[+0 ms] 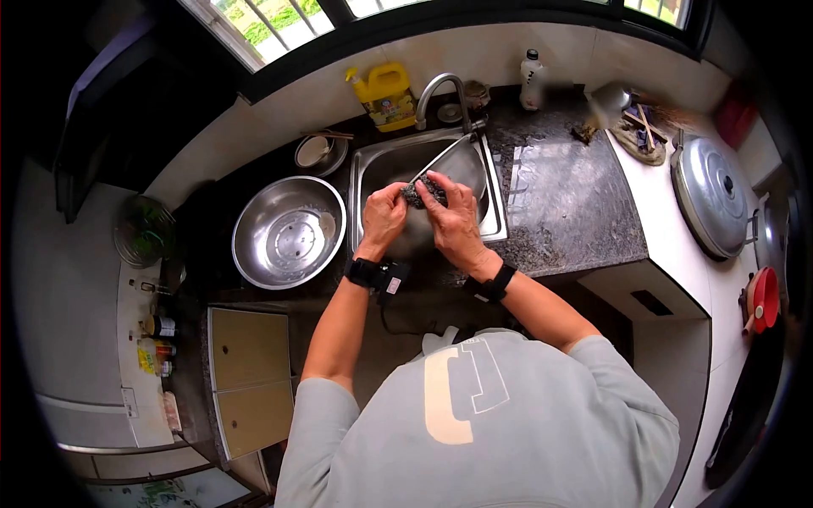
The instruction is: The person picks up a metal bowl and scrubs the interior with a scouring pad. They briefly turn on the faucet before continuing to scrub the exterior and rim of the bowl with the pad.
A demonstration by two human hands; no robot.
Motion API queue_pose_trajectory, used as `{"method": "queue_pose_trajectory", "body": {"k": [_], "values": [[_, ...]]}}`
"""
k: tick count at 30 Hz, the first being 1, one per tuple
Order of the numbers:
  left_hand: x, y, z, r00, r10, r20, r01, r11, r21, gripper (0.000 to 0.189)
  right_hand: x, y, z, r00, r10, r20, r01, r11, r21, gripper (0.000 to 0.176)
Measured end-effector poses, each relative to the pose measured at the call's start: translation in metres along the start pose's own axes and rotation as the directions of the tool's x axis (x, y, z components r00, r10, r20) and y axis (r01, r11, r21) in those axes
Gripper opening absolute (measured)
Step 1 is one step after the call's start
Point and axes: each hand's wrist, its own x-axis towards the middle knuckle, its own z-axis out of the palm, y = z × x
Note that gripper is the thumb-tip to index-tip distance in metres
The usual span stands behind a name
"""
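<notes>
Maybe to catch drips, the square steel sink (498, 199) sat below; the left hand (386, 218) pinched a silver metal edge (447, 153), the right hand (458, 220) a lumpy grey scrubber (412, 196).

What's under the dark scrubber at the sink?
Right hand holds the dark scrubber over the sink. Beside it, a thin bright edge slants toward the tap; can't tell what it belongs to. Whatever lies directly underneath is covered by scrubber and hand.
</notes>
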Motion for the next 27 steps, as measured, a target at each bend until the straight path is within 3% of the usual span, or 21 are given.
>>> {"method": "queue_pose_trajectory", "body": {"k": [2,4,6,8,12,13,16,18,20,23,24,27], "values": [[-0.005,0.01,-0.013,0.995,-0.082,0.064,0.085,0.996,-0.034,0.014,0.009,0.02,0.002,0.993,0.053,-0.108,-0.058,0.997,-0.044,0.047],[-0.013,0.007,-0.021,0.996,-0.053,0.077,0.06,0.994,-0.087,0.016,0.019,0.047,0.004,0.953,0.202,-0.226,-0.213,0.977,-0.029,0.044],[-0.015,0.01,-0.03,0.994,-0.043,0.102,0.054,0.992,-0.112,0.015,0.021,0.07,0.009,0.934,0.304,-0.186,-0.311,0.95,-0.01,0.046],[-0.015,0.004,-0.036,0.992,-0.056,0.113,0.069,0.991,-0.114,0.015,0.01,0.054,0.012,0.961,0.227,-0.155,-0.238,0.97,-0.056,0.054],[-0.016,-0.014,-0.031,0.998,0.049,0.035,-0.039,0.97,-0.238,0.014,-0.016,-0.04,0.015,0.987,0.055,0.151,-0.036,0.991,-0.127,0.062],[-0.015,-0.017,-0.029,0.996,0.083,0.02,-0.072,0.946,-0.316,0.015,-0.018,-0.047,0.017,0.985,0.09,0.146,-0.064,0.983,-0.171,0.061],[-0.016,-0.014,-0.04,0.984,-0.05,0.171,0.091,0.966,-0.241,0.022,-0.007,-0.03,0.015,0.977,0.207,0.057,-0.189,0.956,-0.226,0.057],[-0.016,-0.015,-0.041,0.985,-0.044,0.168,0.084,0.967,-0.241,0.023,0.005,0.019,0.013,0.949,0.315,-0.01,-0.315,0.946,-0.081,0.055],[-0.015,-0.01,-0.043,0.987,-0.01,0.158,0.044,0.976,-0.214,0.024,0.008,0.081,0.018,0.892,0.45,0.043,-0.452,0.886,0.106,0.058],[-0.009,-0.001,-0.046,0.988,-0.063,0.138,0.085,0.984,-0.158,0.023,0.01,0.097,0.023,0.929,0.361,0.082,-0.367,0.928,0.066,0.061],[-0.008,0.0,-0.044,0.988,-0.091,0.128,0.11,0.983,-0.15,0.023,0.014,0.07,0.016,0.95,0.307,0.057,-0.31,0.949,0.062,0.061],[-0.004,-0.002,-0.034,0.99,-0.114,0.087,0.125,0.982,-0.139,0.023,0.009,0.013,0.007,0.979,0.103,0.176,-0.103,0.995,-0.009,0.058]]}}
